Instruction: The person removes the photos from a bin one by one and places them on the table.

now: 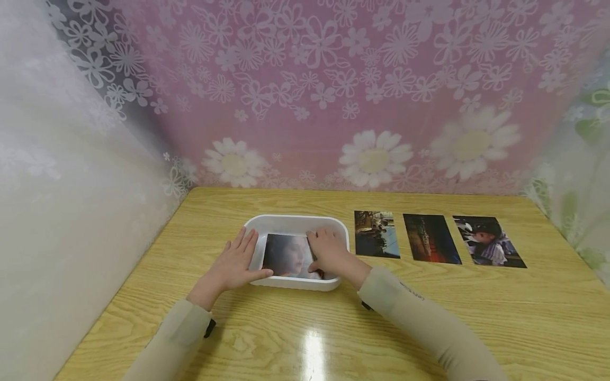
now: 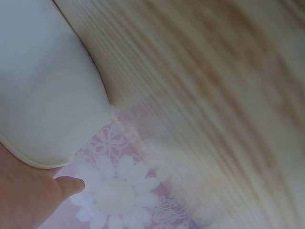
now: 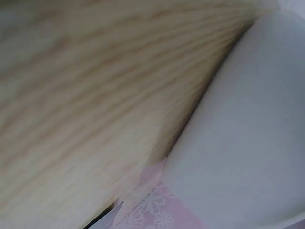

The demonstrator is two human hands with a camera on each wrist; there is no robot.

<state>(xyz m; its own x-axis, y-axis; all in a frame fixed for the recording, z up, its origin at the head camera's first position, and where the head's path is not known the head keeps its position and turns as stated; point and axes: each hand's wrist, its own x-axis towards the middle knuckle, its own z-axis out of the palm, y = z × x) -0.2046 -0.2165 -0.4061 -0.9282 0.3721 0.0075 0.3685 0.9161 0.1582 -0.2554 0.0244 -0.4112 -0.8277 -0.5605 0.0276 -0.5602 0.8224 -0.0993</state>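
Note:
A white plastic tub (image 1: 296, 284) stands on the table with a glossy photo print (image 1: 285, 254) of a face lying inside it. My left hand (image 1: 234, 266) rests over the tub's left side, fingers straight and spread, thumb reaching across the front rim to the print's near left corner. In the left wrist view, part of the left hand (image 2: 28, 193) shows against the tub's rim. My right hand (image 1: 332, 253) reaches over the right side into the tub, its thumb and fingers spread over the print's right end, which it partly hides. The right wrist view shows the tub's outer wall (image 3: 243, 124).
Three dark photo prints lie in a row right of the tub: one with a blue patch (image 1: 376, 234), one with red (image 1: 431, 238), one with a figure (image 1: 488, 241). They lie on the wood-grain table (image 1: 267, 338). A pink flowered curtain (image 1: 305, 106) hangs behind.

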